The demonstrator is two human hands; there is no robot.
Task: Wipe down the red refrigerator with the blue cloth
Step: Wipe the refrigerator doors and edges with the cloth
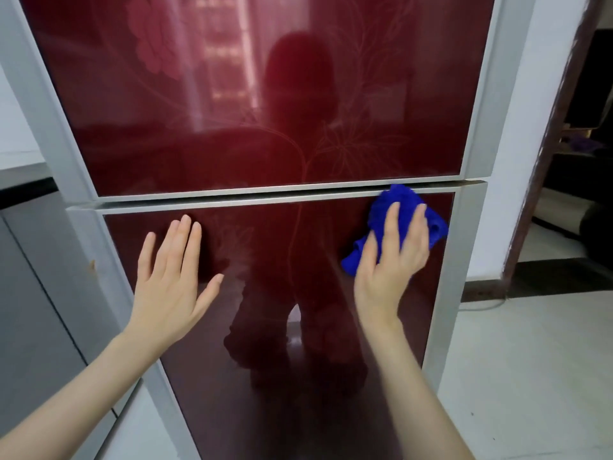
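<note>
Right hand (pixel 389 257), fingers spread flat, presses the blue cloth (pixel 403 224) against the lower door (pixel 272 327) of the red refrigerator (pixel 232 111); cloth bunched at the door's upper right corner, its top touching the seam between doors, its right side at the grey frame (pixel 461 247). Left hand (pixel 172 277) empty, open flat on the same panel near the upper left. Bare red panel lies between the hands and below them; grey cabinet (pixel 33 293) at left, pale floor (pixel 530 376) at right.
</note>
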